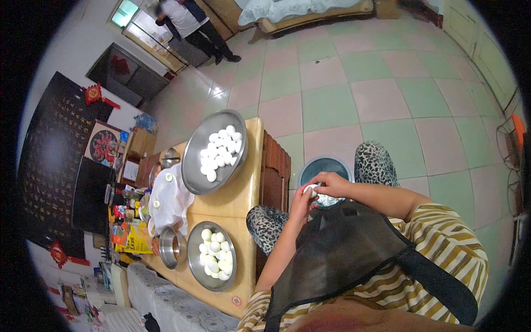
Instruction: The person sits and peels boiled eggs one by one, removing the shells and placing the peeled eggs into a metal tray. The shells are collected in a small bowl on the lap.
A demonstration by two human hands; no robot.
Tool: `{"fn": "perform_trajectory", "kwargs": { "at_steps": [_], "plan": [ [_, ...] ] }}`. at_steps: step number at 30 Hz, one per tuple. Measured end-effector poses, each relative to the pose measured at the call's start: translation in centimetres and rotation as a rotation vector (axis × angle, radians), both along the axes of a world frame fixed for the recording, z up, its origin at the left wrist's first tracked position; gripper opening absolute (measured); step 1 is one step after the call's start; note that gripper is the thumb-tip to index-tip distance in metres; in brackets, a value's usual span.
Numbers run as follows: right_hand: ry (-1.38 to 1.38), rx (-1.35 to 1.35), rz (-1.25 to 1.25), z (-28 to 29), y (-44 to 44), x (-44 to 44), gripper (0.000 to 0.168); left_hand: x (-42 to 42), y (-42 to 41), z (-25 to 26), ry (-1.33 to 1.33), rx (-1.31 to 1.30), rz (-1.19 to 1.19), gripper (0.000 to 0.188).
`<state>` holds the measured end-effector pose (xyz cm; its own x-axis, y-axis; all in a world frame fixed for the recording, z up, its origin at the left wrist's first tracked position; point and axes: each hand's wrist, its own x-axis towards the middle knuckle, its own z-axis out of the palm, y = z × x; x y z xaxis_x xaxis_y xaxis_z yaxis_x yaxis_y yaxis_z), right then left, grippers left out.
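Observation:
A white egg (310, 190) is held between my two hands, above a round basin (326, 168) on the floor between my knees. My left hand (302, 204) cups the egg from the left and below. The fingers of my right hand (333, 184) press on its upper right side. White bits like eggshell (328, 200) lie in the basin, partly hidden by my hands and the dark apron. On the table to the left, a large metal bowl (193, 164) holds several white eggs, and a smaller metal bowl (213, 286) holds several smooth, shiny eggs that look peeled.
The wooden table (244, 186) also carries a small metal pot (169, 247), a white plastic sheet (174, 199), a yellow packet (140, 237) and jars. A person (186, 23) stands far off at the upper left. A cloth-covered seat (166, 299) is at the lower left.

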<state>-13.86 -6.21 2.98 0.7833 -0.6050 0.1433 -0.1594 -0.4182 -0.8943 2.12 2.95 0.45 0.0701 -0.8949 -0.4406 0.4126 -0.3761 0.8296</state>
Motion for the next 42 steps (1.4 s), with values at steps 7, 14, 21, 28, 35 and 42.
{"fn": "perform_trajectory", "kwargs": {
  "at_steps": [7, 14, 21, 28, 35, 42],
  "plan": [
    [0.030, 0.020, -0.038, -0.5, 0.3, 0.1, 0.028, 0.3, 0.2, -0.6, 0.152, 0.004, -0.044, 0.033],
    [-0.050, -0.070, -0.116, -1.2, 0.3, -0.3, 0.028, 0.3, -0.1, -1.7, 0.280, -0.121, -0.076, 0.036],
    [-0.041, -0.231, -0.140, -0.1, 0.7, -0.7, 0.023, -0.2, 0.3, -0.8, 0.475, -0.127, 0.007, 0.037],
    [-0.256, -0.346, -0.233, -1.3, -0.8, 0.0, 0.018, 0.0, -0.2, 0.0, 0.612, -0.081, 0.227, 0.031],
    [-0.044, -0.121, -0.300, -2.6, -0.3, 0.0, 0.042, 3.0, 2.8, 2.9, 0.435, -0.153, 0.381, 0.029],
    [0.022, -0.124, -0.183, -2.5, 0.1, 0.2, 0.038, 11.3, 13.1, 14.1, -0.243, -0.404, 0.675, 0.031]
  ]
}}
